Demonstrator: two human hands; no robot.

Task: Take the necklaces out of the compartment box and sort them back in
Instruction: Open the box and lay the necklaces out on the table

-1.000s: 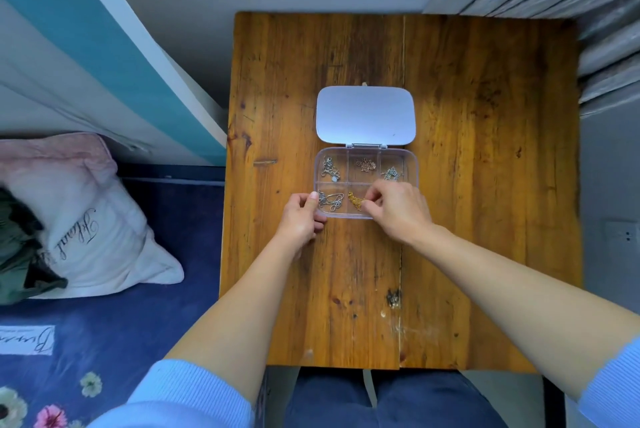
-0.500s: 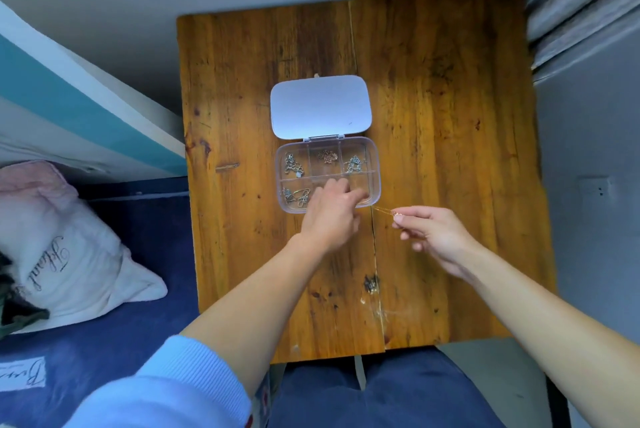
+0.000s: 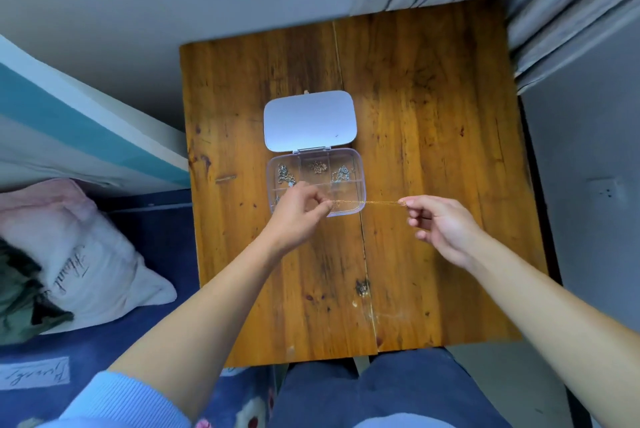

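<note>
Gold necklace [image 3: 367, 202] stretched between both grips — left hand [image 3: 300, 216], right hand [image 3: 437, 226] — over box [image 3: 360, 185].

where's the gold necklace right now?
In the head view the gold necklace is stretched level between the left hand and right hand, crossing the near right corner of the open compartment box.

Wooden table [image 3: 433, 150] carries open compartment box [image 3: 358, 181].

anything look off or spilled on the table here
Nothing spilled. The only item outside the compartment box is the gold necklace, stretched between the left hand and right hand.
</note>
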